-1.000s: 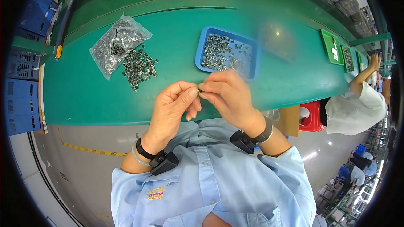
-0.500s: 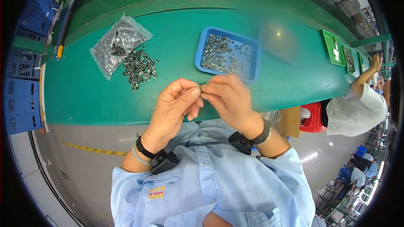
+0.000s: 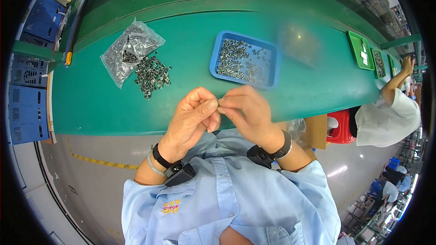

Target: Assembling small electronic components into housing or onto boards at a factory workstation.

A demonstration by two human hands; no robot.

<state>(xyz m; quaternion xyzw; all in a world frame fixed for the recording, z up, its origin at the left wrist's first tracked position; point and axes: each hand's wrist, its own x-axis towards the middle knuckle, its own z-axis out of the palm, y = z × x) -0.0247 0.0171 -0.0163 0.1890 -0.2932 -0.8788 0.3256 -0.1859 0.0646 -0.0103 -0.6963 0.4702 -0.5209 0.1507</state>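
My left hand (image 3: 193, 114) and my right hand (image 3: 245, 111) meet fingertip to fingertip just over the front edge of the green table. Thumb and index finger of each are pinched together; whatever sits between them is too small and too covered to make out. Beyond my right hand lies a blue tray (image 3: 212, 65) holding many small shiny metal pieces (image 3: 232, 58). To the left, a loose heap of similar dark and silver metal pieces (image 3: 153, 76) spills beside a clear plastic bag (image 3: 113, 58) filled with more of them.
Green trays (image 3: 361, 50) stand at the table's far right, near a co-worker in a white top (image 3: 386, 117). A red stool (image 3: 341, 127) and a cardboard box (image 3: 316, 131) are below the right edge. Blue crates (image 3: 28, 113) are stacked at the left.
Both hands stay pinched together at nearly the same spot, with only slight finger shifts. The whole view has moved a little; the tray, heap and bag look unchanged.
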